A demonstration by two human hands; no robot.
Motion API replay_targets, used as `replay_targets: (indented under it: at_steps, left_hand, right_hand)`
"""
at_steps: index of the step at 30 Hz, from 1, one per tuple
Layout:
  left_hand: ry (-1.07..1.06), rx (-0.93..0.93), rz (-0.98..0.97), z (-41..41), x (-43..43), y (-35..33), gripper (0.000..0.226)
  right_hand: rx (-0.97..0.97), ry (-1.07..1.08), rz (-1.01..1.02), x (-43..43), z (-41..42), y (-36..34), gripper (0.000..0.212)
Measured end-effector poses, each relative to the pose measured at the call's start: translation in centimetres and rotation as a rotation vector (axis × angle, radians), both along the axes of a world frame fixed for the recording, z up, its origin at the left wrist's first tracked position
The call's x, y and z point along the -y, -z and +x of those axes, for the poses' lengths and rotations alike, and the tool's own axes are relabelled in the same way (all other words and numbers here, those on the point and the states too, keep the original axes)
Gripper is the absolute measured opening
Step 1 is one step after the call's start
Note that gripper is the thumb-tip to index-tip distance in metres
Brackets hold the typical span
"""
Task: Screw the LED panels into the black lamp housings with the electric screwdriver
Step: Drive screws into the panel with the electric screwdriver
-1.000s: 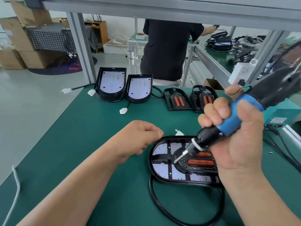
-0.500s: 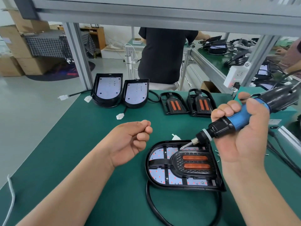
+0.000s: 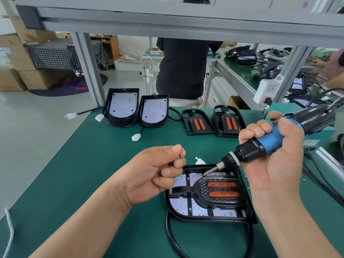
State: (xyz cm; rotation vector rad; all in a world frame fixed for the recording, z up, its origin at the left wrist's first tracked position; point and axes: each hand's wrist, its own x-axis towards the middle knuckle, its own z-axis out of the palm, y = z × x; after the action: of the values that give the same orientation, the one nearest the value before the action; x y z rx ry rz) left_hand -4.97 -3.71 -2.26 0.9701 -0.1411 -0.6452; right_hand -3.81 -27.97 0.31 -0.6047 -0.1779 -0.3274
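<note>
A black lamp housing lies on the green mat in front of me, its white LED panel showing under a black cover with two orange strips. My right hand grips the blue and black electric screwdriver, lifted, its bit tip hanging just above the housing's far edge. My left hand hovers left of the housing with fingers curled, and a small screw is pinched between thumb and forefinger.
At the back of the green mat stand two housings with bare LED panels and two black covers with orange strips. White connectors and black cables lie about. A person in black stands beyond the bench.
The screwdriver has come up off the housing and now hangs above its far edge. My left hand has risen and turned, bringing a screw toward the bit.
</note>
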Motion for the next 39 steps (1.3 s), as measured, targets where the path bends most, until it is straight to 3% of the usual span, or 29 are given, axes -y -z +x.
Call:
replay_targets:
  at_steps: [23,39]
  left_hand:
    - [0.030,0.020,0.092,-1.4,2.3,0.5,0.022]
    - [0.041,0.040,0.100,-1.4,2.1,0.5,0.014]
  right_hand:
    - [0.035,0.032,0.041,0.1,-0.3,-0.7,0.008]
    - [0.028,0.008,0.048,-0.2,-0.2,-0.5,0.009]
